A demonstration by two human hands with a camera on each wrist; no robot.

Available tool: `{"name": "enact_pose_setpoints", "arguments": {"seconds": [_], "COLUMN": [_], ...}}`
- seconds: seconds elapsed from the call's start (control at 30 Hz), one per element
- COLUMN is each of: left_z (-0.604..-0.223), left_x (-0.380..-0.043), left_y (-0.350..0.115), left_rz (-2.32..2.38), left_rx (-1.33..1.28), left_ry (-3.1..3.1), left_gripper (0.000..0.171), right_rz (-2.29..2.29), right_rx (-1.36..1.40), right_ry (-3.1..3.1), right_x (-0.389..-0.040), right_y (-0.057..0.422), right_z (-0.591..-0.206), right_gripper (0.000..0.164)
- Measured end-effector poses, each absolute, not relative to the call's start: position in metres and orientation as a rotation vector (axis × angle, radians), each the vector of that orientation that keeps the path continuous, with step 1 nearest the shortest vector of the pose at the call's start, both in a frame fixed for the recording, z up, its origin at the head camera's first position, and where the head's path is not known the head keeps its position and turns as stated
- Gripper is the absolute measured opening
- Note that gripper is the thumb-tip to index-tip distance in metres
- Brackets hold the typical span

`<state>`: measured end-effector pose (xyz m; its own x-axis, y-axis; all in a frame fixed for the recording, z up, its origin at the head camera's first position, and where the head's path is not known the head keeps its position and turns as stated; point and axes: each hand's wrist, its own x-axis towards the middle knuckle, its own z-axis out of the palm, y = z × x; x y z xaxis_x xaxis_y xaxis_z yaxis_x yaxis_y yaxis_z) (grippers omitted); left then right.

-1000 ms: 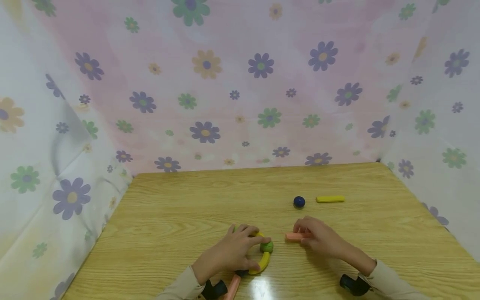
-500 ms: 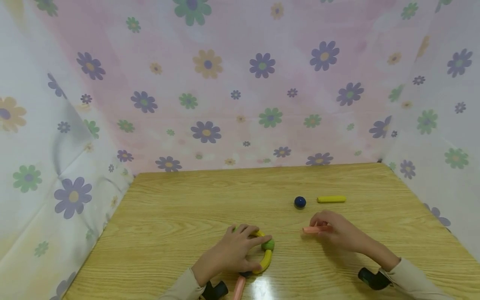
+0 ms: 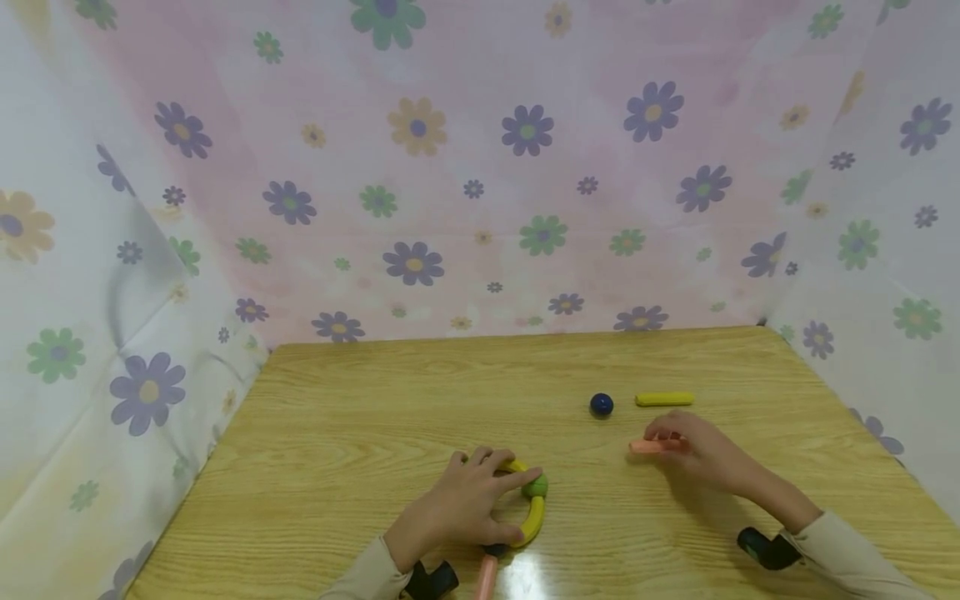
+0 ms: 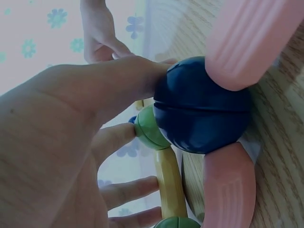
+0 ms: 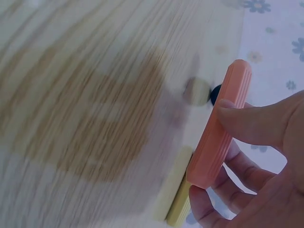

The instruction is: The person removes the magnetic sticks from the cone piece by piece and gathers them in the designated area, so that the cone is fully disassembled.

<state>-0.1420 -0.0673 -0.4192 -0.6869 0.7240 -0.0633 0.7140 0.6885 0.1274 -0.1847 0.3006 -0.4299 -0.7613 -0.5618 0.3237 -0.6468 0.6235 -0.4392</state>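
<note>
My left hand (image 3: pixel 468 504) spreads over a ring of toy building rods and balls, index fingertip on a green ball (image 3: pixel 536 486), thumb at a curved yellow rod (image 3: pixel 534 521). Seen from the left wrist, the thumb lies along a large navy ball (image 4: pixel 202 107) and other fingertips meet a yellow rod (image 4: pixel 170 183). A curved pink rod (image 4: pixel 230 187) and a straight pink rod (image 3: pixel 487 577) join that navy ball. Part of the ring is hidden under the hand. My right hand (image 3: pixel 708 454) pinches a straight salmon-pink rod (image 5: pixel 218 128) between thumb and fingers, tilted close over the table.
Farther back on the wooden table (image 3: pixel 375 392) lie a loose navy ball (image 3: pixel 602 405) and a straight yellow rod (image 3: pixel 664 399), both beyond the right hand. Flowered cloth (image 3: pixel 480 167) hangs behind the table and along both sides.
My right hand has carried the salmon-pink rod rightward and back, away from the ring. The left hand stays on the ring, which has turned slightly, its straight pink rod swinging a little right.
</note>
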Motion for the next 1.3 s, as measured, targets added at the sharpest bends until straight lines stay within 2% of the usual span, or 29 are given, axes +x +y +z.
{"name": "enact_pose_setpoints", "arguments": {"seconds": [0.17,0.7,0.93,1.3], "left_z": [-0.419,-0.423,-0.424,-0.422], "left_x": [-0.140,-0.138,-0.138,-0.141], "left_y": [-0.065,-0.063,-0.061,-0.063], "left_rz": [0.137,0.152,0.158,0.134], "left_rx": [1.151,1.097,1.095,1.133], "left_ry": [2.807,2.853,2.876,2.817], "left_gripper": [0.075,0.075,0.069,0.065], "right_rz": [0.846,0.774,0.750,0.753], "right_rx": [0.946,0.783,0.704,0.655], "right_ry": [-2.719,-2.819,-2.860,-2.849], "right_x": [-0.190,-0.204,-0.207,-0.207], "right_y": [0.311,0.331,0.337,0.340], "right_z": [-0.430,-0.437,-0.440,-0.442], "right_gripper": [0.018,0.023,0.019,0.020]}}
